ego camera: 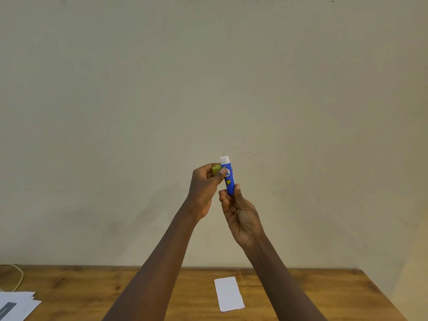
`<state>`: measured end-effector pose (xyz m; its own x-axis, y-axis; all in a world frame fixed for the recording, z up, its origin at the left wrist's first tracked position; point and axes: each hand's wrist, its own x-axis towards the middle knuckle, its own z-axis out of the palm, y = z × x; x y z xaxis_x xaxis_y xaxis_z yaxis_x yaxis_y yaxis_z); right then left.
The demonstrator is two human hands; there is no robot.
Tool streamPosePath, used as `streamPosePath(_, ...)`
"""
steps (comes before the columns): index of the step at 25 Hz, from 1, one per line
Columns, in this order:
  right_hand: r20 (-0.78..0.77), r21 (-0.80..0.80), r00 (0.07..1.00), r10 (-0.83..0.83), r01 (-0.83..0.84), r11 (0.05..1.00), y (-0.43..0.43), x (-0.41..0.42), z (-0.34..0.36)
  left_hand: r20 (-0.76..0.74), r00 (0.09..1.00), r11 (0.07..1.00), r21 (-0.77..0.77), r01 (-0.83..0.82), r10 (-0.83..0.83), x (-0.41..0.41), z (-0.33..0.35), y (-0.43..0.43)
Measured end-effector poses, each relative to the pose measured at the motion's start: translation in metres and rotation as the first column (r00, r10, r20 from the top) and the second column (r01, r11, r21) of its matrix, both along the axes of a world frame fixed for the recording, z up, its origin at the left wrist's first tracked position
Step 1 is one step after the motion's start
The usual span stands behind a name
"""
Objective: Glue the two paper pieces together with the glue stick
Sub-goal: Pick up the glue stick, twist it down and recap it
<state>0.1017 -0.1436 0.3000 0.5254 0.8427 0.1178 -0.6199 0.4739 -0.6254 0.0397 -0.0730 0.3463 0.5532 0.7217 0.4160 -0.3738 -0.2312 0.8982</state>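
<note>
Both hands are raised in front of the wall, well above the table. My right hand (239,214) grips the lower end of a blue glue stick (228,176), held upright with its white top uncovered. My left hand (203,186) pinches the yellow-green cap (216,169) just left of the stick's top, its thumb touching the stick. One white paper strip (228,294) lies flat on the wooden table between my forearms. A second loose piece is not visible; my arms hide part of the table.
The wooden table (324,288) runs along the bottom, against a plain beige wall. A stack of white sheets (17,305) lies at the near left corner. A pale cord (19,278) loops at the far left edge.
</note>
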Motion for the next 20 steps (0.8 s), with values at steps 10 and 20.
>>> streamPosePath(10,0.384,-0.133,0.923,0.007,0.048,0.99,-0.007,0.011,-0.002,-0.047,0.999,0.999,0.048,-0.014,0.016,-0.001,-0.001,-0.002)
streamPosePath(20,0.717,-0.018,0.538,-0.443,0.649,0.76,0.003,0.002,-0.006,-0.067,0.987,0.988,0.063,-0.14,0.144,0.0,-0.004,-0.006)
